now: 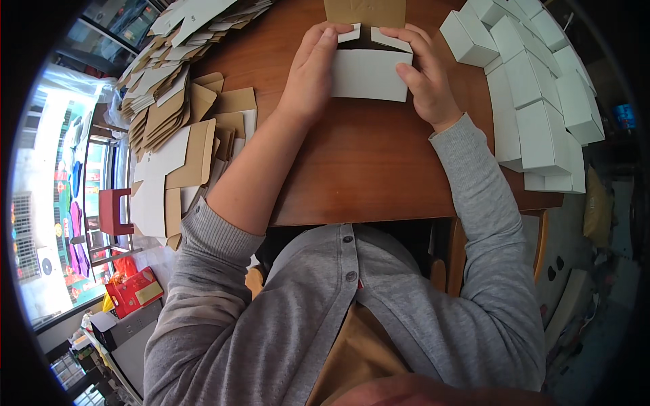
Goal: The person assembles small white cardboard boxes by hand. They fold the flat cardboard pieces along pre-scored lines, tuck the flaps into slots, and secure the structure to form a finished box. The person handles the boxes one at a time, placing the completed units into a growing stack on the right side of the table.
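Between my hands, near the far side of the table, is a small white cardboard box [370,76] with its brown-lined lid flap standing up at the far end. Two short white side flaps angle inward over its dark opening. My left hand [313,71] grips the box's left side, its thumb by the left flap. On the right side, my right hand [425,74] holds the box with the thumb on the front wall and the fingers at the right flap.
Flat, unfolded cartons [179,145], white outside and brown inside, lie in stacks along the left of the wooden table [365,169]. Folded white boxes [535,88] are piled at the right edge. A dark red stool [115,212] and a red box [135,292] are beyond the left side.
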`<state>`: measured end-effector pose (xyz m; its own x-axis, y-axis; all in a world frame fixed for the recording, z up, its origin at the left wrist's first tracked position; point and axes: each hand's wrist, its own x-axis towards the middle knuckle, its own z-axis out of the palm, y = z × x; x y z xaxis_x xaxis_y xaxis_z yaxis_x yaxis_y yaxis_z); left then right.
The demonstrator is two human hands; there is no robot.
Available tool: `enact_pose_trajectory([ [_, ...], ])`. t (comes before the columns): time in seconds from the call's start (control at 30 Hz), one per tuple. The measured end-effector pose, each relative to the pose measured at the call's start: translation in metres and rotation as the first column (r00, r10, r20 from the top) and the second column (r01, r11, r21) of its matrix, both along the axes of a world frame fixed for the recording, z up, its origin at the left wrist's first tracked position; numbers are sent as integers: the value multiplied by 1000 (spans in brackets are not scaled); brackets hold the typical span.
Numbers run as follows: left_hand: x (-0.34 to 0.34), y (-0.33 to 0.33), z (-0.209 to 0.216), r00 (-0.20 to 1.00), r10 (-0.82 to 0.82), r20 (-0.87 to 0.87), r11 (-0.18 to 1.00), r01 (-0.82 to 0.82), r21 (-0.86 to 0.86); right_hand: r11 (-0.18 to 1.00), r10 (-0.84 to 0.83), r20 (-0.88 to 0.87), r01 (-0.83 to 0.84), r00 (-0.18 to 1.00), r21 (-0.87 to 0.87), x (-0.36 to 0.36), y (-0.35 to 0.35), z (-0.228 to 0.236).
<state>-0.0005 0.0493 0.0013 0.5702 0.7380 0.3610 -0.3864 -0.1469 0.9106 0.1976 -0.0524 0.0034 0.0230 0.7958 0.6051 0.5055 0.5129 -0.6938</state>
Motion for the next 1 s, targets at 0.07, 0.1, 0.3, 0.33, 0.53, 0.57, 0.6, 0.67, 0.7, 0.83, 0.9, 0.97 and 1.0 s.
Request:
enact_pose_trajectory([
  [0.07,0,-2,0,1000,9,0,1000,-9,-7,1000,16,-13,-16,1000,19,-3,1,2],
  [0.1,0,-1,0,1000,6,-6,1000,-6,-7,1000,21,-23,-21,1000,10,-4,1,2],
  [0.3,3,2,-5,995,90,-51,986,-82,144,999,7,-49,-10,999,-49,-6,0,1],
  [0.33,3,4,-8,994,100,-49,976,-88,200,999,-4,-39,2,999,-51,-5,0,0],
  [0.53,6,9,-20,988,94,-119,976,-69,205,997,-45,-6,45,999,-63,-2,2,-7],
  [0.57,6,10,-22,981,118,-155,966,-77,247,996,-54,6,54,999,-65,-1,2,-9],
  [0.6,5,11,-23,972,143,-188,953,-84,290,995,-55,25,57,998,-81,0,3,-10],
  [0.67,6,13,-24,960,161,-227,943,-82,322,992,-55,63,61,997,-113,2,4,-11],
  [0.7,6,14,-24,960,152,-235,947,-74,312,990,-56,47,61,997,-127,2,4,-11],
  [0.83,5,15,-26,955,157,-252,941,-67,332,986,-56,5,57,998,-157,-1,5,-11],
  [0.9,6,15,-26,955,155,-252,942,-67,328,986,-55,9,56,998,-156,-1,5,-12],
  [0.97,6,16,-27,956,155,-248,942,-67,329,987,-53,26,57,998,-151,1,6,-13],
  [1.0,6,16,-27,957,156,-244,941,-69,331,987,-52,35,57,998,-147,2,6,-14],
])
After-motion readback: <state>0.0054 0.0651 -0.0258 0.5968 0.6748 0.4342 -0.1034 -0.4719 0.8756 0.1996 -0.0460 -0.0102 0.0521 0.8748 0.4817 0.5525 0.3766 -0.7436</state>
